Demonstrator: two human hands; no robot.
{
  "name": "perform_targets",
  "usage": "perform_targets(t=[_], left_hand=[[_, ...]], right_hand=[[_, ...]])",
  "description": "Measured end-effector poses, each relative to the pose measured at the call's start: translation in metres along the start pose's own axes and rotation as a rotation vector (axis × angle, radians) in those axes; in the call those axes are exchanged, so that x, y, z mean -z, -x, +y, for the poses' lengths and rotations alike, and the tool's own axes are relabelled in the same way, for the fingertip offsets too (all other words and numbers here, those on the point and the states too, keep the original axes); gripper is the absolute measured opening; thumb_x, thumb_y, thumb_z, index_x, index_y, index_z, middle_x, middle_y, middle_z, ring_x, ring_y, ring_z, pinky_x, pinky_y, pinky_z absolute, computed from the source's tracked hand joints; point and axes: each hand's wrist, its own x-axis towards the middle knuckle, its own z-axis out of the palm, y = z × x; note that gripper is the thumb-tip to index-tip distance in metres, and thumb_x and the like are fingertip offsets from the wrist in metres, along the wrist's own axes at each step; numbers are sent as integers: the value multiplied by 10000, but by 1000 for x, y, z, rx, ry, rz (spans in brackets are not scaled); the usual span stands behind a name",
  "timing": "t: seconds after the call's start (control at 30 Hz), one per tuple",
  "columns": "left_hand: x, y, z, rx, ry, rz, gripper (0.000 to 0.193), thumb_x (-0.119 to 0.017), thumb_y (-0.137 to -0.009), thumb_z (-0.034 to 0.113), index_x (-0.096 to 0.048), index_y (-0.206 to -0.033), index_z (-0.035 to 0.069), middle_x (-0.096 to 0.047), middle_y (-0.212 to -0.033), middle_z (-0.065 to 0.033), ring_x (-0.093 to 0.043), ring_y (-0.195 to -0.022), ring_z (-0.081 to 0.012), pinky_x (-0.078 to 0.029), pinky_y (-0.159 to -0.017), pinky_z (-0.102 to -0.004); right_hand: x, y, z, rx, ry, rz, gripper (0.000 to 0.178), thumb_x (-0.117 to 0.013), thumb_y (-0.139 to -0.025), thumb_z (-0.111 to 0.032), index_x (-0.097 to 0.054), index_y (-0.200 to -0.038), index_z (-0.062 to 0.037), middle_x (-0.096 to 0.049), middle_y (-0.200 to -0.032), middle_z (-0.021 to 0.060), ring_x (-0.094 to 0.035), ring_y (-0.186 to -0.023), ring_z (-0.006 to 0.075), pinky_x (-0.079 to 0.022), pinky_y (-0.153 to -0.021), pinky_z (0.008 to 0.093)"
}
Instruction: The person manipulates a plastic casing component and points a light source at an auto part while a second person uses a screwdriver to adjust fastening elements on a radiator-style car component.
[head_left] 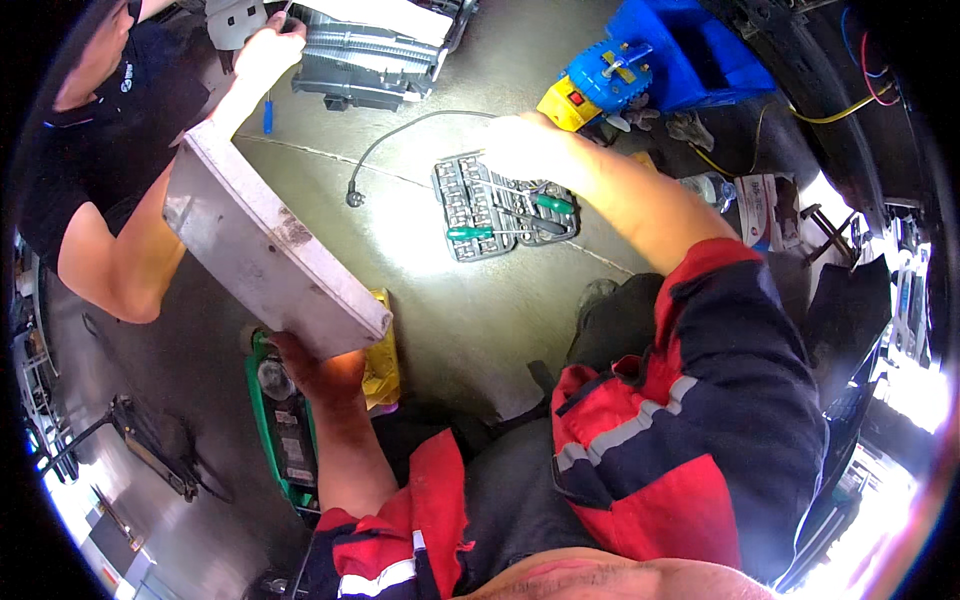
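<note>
Box (pixel 262 252): my left hand (pixel 326 372) grips its lower end, likely steadying it.
Kit (pixel 490 215): on the floor (pixel 450 330), seemingly for easy reach; my right hand (pixel 520 148) above, grip untellable in glare.

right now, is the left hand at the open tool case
No, the left hand is at the lower end of the long grey box, while the right hand is at the tool case.

Includes a large blue plastic bin (pixel 735 62), a rounded blue-and-yellow machine (pixel 605 78) just beside it — and, farther left, a black electrical plug (pixel 354 198) on smooth grey floor (pixel 450 335).
</note>
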Motion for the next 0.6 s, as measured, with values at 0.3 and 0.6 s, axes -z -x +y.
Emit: perform_targets(t=[0.3,0.6], left_hand=[[7,1,-7,168,273,-19,840,-646,-761,609,-384,-1386,114,-402,-1416,-71,-359,-1308,-292,-299,-1054,-532],[-9,-1,-10,151,241,-126,886,-723,-747,532,-332,-1420,108,-401,-1413,-85,-387,-1291,-315,-305,-1076,-528]], right_hand=[[-161,276,69,235,511,-1128,226,-592,-813,-200,-718,-949,-69,-700,-936,110,-659,-810,272,-497,-650,477],[-193,291,71,213,418,-891,268,-478,-875,-210,-710,-942,-93,-704,-937,99,-684,-832,316,-509,-672,513]])
